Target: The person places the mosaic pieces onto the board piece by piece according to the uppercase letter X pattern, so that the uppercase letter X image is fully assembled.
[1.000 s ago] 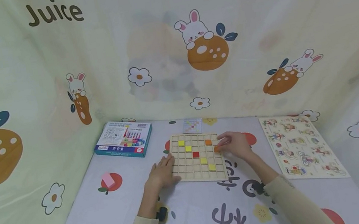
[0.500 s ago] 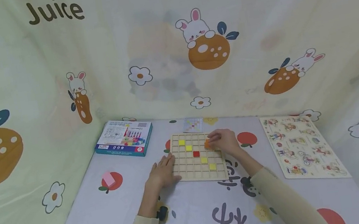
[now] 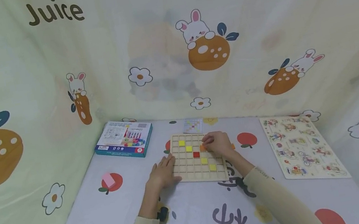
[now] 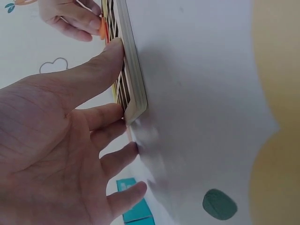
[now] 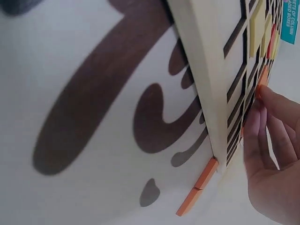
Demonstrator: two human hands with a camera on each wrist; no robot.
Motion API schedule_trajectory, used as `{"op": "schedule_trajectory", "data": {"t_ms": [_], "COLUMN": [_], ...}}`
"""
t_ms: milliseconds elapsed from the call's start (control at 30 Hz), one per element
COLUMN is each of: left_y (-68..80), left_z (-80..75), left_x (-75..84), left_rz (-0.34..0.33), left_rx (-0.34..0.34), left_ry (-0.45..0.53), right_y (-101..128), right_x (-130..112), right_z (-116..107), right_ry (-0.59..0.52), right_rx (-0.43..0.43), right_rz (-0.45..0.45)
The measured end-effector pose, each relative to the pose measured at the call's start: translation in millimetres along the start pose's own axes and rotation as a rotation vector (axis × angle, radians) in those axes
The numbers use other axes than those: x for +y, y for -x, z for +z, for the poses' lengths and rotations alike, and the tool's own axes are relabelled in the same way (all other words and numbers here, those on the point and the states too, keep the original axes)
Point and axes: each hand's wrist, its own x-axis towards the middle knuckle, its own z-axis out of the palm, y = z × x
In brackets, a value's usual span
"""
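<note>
A wooden grid board (image 3: 189, 175) lies on the cloth, with yellow tiles (image 3: 182, 143) and a red tile (image 3: 196, 154) set diagonally across it. My left hand (image 3: 162, 173) rests at the board's near left corner, thumb along the near rim (image 4: 136, 79) and fingers spread by the left side. Over the board's right half, my right hand (image 3: 219, 143) pinches an orange tile (image 5: 263, 79) between thumb and fingers, close over the squares. Another orange tile (image 5: 242, 132) on the board shows behind those fingers. Two loose orange tiles (image 5: 205, 174) lie beside the right rim.
Behind the board lies a small pattern card (image 3: 192, 126). A teal-edged box (image 3: 124, 139) is at the back left, with a pink block (image 3: 108, 180) in front of it. To the right is a picture board (image 3: 303, 147). Printed curtains (image 3: 164, 102) hang behind the table.
My right hand has moved left from the board's right edge to farther over the squares, carrying an orange tile. My left hand has stayed at the corner.
</note>
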Motion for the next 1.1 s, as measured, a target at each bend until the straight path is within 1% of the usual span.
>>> {"op": "schedule_trajectory", "data": {"t_ms": [133, 233, 300, 400, 467, 567, 700, 767, 800, 967, 1033, 1100], "left_y": [-2.6, -1.2, 0.7, 2.5, 3.0, 1.3, -5.0, -7.1, -8.7, -2.2, 2.7, 2.6], "left_z": [4.8, 4.0, 1.9, -0.8, -1.5, -0.1, 6.8, 9.9, 11.8, 4.2, -1.8, -2.3], "left_x": [-1.3, 1.2, 3.3, 5.4, 6.5, 6.7, 2.4, -0.1, -2.0, 1.7, 6.2, 6.4], "left_rz": [0.009, -0.003, -0.009, -0.012, -0.011, -0.017, -0.013, -0.003, 0.003, -0.01, -0.021, -0.019], "left_rx": [0.009, -0.006, -0.008, -0.004, 0.005, 0.001, 0.004, 0.013, 0.02, 0.005, -0.004, -0.004], "left_ry": [0.01, -0.002, -0.003, -0.001, 0.011, 0.009, -0.002, -0.004, -0.004, 0.003, -0.005, -0.014], "right_y": [2.9, 6.6, 8.8, 12.7, 13.6, 16.1, 21.4, 24.6, 26.1, 31.0, 32.0, 32.9], "right_x": [1.7, 2.3, 3.2, 7.3, 15.8, 30.8, 45.4, 49.0, 50.6, 55.7, 57.5, 59.1], "right_z": [-1.6, -5.7, -9.7, -17.9, -22.7, -29.6, -38.5, -42.3, -43.9, -46.8, -46.7, -47.0], "right_ry": [0.013, 0.0, -0.014, -0.012, 0.008, 0.033, 0.048, 0.067, 0.077, 0.16, 0.186, 0.202], "right_rx": [0.013, 0.025, 0.049, 0.108, 0.148, 0.174, 0.156, 0.142, 0.134, 0.094, 0.073, 0.057], "right_rz": [-0.013, -0.019, -0.017, 0.004, 0.018, 0.078, 0.162, 0.168, 0.16, 0.106, 0.082, 0.065]}}
